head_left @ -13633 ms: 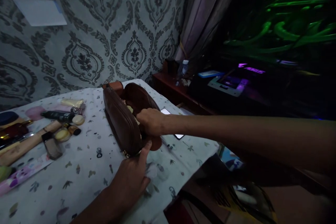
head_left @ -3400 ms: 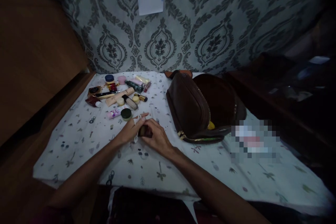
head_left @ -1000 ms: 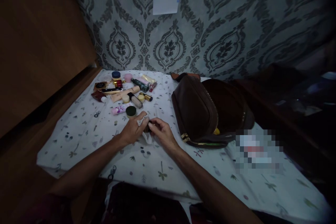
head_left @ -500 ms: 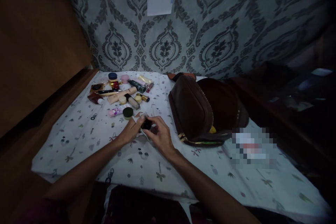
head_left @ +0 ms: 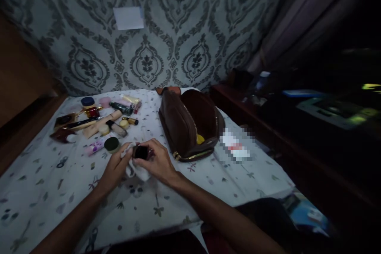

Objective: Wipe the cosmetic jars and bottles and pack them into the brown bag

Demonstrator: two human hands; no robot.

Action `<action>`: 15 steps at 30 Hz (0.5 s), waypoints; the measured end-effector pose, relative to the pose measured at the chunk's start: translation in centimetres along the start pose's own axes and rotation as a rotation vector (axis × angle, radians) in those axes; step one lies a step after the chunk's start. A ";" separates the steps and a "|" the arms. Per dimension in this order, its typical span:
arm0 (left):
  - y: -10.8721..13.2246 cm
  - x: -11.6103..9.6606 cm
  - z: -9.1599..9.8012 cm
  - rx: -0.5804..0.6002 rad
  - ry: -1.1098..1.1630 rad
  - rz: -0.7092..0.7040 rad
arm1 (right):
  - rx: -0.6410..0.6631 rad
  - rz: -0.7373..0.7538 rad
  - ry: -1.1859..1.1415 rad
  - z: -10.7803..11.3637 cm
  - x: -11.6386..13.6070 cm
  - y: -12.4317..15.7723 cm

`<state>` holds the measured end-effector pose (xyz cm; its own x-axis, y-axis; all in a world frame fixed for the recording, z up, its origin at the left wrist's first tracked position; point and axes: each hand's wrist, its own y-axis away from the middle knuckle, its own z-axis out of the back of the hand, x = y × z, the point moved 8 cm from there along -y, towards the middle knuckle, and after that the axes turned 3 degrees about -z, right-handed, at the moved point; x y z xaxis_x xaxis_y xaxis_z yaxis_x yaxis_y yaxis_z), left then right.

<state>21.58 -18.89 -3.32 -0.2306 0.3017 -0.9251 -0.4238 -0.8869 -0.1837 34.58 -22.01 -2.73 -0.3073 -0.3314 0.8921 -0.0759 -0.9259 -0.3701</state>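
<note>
Between my hands is a small dark cosmetic item (head_left: 141,152), its exact kind unclear in the dim light. My right hand (head_left: 157,160) grips it with thumb and fingers. A crumpled white cloth (head_left: 139,171) is bunched in my left hand (head_left: 116,166), which presses it against the dark item. Just left of my fingers sits a jar with a dark green lid (head_left: 112,144), beside a purple-and-white tube (head_left: 97,146). A beige tube (head_left: 102,124) and a foundation bottle (head_left: 117,128) lie behind them among several other cosmetics.
To the right, an unzipped brown bag (head_left: 181,127) stands on the patterned tablecloth (head_left: 172,214), something yellow (head_left: 200,139) inside it. A blurred-out item (head_left: 236,145) lies right of the bag. Patterned wallpaper (head_left: 145,63) rises behind the table; a wooden panel (head_left: 20,71) is at left.
My view has swung right, so the table and bag appear farther left. Both hands still hold the cloth and the dark item, which now shows more of its dark face.
</note>
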 end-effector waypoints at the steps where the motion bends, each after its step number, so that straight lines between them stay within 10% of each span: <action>1: 0.0 -0.3 0.0 -0.019 -0.001 -0.010 | 0.013 -0.016 -0.052 0.6 0.5 0.2; 6: -0.8 -4.6 -1.9 0.044 -0.175 -0.263 | 0.074 0.114 -0.188 6.5 6.3 1.7; 11: -1.9 -11.4 -7.7 0.275 -0.600 -0.720 | -0.298 0.106 -0.032 17.2 9.1 1.2; 15: -3.0 -12.9 -12.1 0.395 -1.028 -0.789 | -0.375 0.108 0.115 21.2 8.5 -0.7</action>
<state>36.44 -24.38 5.09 -0.2829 0.9559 0.0785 -0.9271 -0.2516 -0.2778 52.17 -27.99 10.61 -0.4348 -0.3814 0.8158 -0.3712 -0.7494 -0.5482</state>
